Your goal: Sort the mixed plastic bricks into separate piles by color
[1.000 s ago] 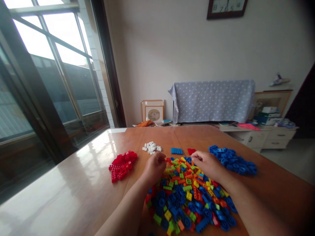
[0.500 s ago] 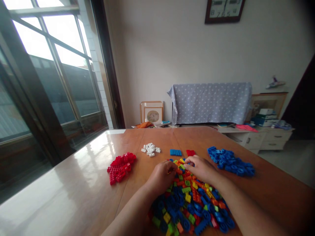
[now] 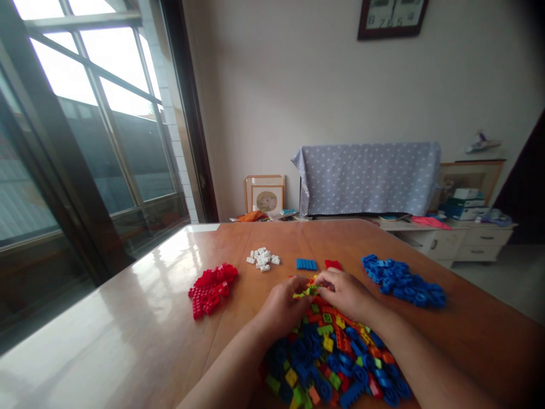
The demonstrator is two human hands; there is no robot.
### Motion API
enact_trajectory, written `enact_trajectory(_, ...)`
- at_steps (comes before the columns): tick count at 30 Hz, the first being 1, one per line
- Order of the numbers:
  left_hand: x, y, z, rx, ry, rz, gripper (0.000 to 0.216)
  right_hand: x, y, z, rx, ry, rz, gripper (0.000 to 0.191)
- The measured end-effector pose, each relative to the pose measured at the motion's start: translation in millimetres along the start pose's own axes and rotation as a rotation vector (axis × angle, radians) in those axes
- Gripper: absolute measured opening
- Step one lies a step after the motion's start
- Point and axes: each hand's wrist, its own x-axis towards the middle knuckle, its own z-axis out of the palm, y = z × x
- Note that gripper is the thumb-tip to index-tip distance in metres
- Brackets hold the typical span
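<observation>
Loose heap of interlocking plastic bricks (image 3: 327,343), multicoloured, jumbled in varied orientations. Beyond it: scattered white bricks (image 3: 263,260), an aligned blue brick row (image 3: 306,264), a small red group (image 3: 333,264). Left, red pile (image 3: 213,289); right, blue pile (image 3: 404,284).

Ahead of me, high on the pale grey wall (image 3: 272,85), I can read dark numerals (image 3: 390,23) on a rectangular, white-faced, dark-brown-framed wall clock (image 3: 392,16): 8, 7, 6, 5 and 4, running left to right around the lower part of its face. The clock's top lies outside my view, and two small dark panels (image 3: 381,3) above the numerals are too indistinct for me to read.
</observation>
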Motion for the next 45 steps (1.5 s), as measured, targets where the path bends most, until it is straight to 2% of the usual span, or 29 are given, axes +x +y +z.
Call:
enact_trajectory(4,3.0,-8.4,3.6,-0.010,0.025,-0.037,0.022,-4.1,-16.2,4.3,0.113,-0.032,-0.098,0.013)
enact_trajectory(8,7.4,-22.4,2.7,0.008,0.082,-0.087,0.019,-4.7,-16.1,8.1,0.184,-0.018,-0.049,0.024)
enact_trajectory(10,9.8,-31.9,-3.9,0.074,0.154,-0.144,0.020,-4.0,-11.1,8.0,0.173,0.020,0.009,0.031)
enact_trajectory(14,11.1,-53.1,-26.6,0.322,0.289,-0.308,0.017,-3.2,-2.4,4.1,0.135,0.069,0.055,0.028)
enact_trajectory(17,8.1,-64.4,-40.6,0.501,0.288,-0.437,0.016,-3.4,0.5,1.8,0.133,0.066,0.039,0.026)
enact_trajectory(20,5.8,-69.8,-44.9,0.570,0.276,-0.546,0.023,-3.4,1.8,1.5,0.129,0.069,0.028,0.025)
enact_trajectory(25,6.7,-70.5,-40.2,0.576,0.283,-0.494,0.026,-4.4,2.5,-1.8,0.121,0.083,0.024,0.026)
enact_trajectory(32,5.8,-59.9,-37.9,0.601,0.090,-0.418,0.032,-5.4,-1.6,-6.9,0.127,0.092,0.018,0.026)
enact_trajectory(40,6.7,-61.5,-37.1,0.578,0.164,-0.488,0.037,-4.8,4.4,-9.8,0.101,0.123,0.031,0.026)
enact_trajectory(45,5.8,-63.6,-37.7,0.617,0.140,-0.474,0.031,-6.6,8.1,-9.7,0.087,0.108,0.029,0.027)
